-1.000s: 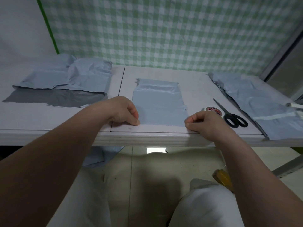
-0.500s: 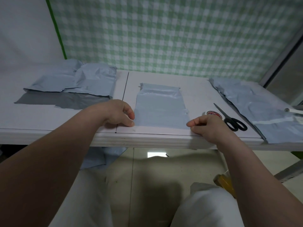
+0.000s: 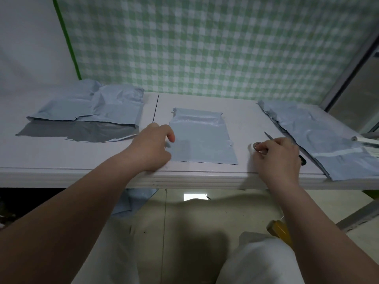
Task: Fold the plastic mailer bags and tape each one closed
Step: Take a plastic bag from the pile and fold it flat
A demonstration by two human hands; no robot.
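Near the front edge of the white table (image 3: 61, 158), our left hand (image 3: 151, 146) sits at the left side of the gray mailer bag (image 3: 202, 140). Its fingers are curled and blurry, so we cannot tell if they hold the bag. Our right hand (image 3: 276, 156) is just right of the bag, its curled fingers pinching the little tape roll (image 3: 256, 146). The scissors (image 3: 303, 159) peek out from under it. The bag lies flat in the middle. Folded bags (image 3: 114, 105) sit at the back left, and flat bags (image 3: 320, 140) lie along the right edge.
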